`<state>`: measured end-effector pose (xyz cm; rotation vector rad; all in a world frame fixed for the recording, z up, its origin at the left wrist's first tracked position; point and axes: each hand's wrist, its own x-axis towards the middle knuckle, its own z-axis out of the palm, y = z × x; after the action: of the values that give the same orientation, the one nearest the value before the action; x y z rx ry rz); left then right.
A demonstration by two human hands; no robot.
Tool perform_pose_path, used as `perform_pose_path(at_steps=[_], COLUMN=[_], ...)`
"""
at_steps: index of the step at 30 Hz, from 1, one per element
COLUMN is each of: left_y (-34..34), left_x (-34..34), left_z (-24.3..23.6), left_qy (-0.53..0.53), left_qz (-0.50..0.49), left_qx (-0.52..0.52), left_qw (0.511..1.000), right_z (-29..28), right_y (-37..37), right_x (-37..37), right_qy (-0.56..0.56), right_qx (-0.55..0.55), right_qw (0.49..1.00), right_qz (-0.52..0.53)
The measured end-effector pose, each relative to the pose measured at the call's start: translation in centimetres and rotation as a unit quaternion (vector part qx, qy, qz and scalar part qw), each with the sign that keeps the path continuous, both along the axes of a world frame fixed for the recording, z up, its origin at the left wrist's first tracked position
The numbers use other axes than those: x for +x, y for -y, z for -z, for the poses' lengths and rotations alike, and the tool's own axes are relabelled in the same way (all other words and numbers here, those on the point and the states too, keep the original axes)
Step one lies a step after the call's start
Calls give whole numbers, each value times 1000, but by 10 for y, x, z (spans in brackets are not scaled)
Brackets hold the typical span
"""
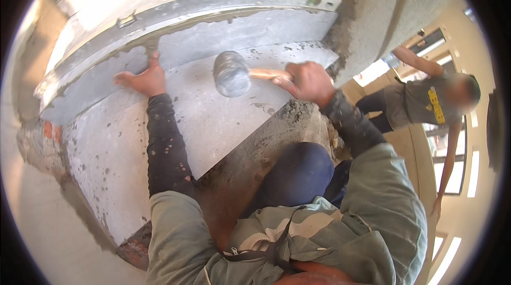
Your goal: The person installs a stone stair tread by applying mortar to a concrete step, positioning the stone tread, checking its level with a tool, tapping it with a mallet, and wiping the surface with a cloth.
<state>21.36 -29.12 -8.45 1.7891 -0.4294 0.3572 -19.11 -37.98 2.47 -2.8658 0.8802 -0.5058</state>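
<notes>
Clamping mallet [234,75]: right fingers [299,70]. Spread against slab [245,32]: left fingers [125,78]. Co-worker's shirt [414,103]: yellow print [436,105].

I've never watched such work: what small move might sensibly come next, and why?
Perhaps a gentle tap on the upright, smooth grey facing with the grey, round-headed, wooden-handled mallet: the right hand grips it, the left hand appears to brace the facing, and a long, silvery metal level lies along its upper edge.
</notes>
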Motion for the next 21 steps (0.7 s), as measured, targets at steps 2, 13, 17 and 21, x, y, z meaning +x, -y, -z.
perform_pose_path(at_steps=[2, 13, 17, 21], left_y=[-11, -124, -61, -42], left_x=[20, 135, 58, 4], left_z=[3, -27, -14, -45], left_qy=[50, -20, -52, -94], left_qz=[-13, 25, -39, 1], left_qx=[-6, 13, -76, -67], left_qw=[999, 999, 995, 993], right_z=[11, -47, -112, -154], right_y=[-41, -59, -77, -130], right_x=[1, -23, 102, 248], right_qy=[106, 35, 30, 27], right_qx=[182, 28, -80, -220], right_qw=[977, 987, 940, 853], right_qz=[20, -152, -329, -472])
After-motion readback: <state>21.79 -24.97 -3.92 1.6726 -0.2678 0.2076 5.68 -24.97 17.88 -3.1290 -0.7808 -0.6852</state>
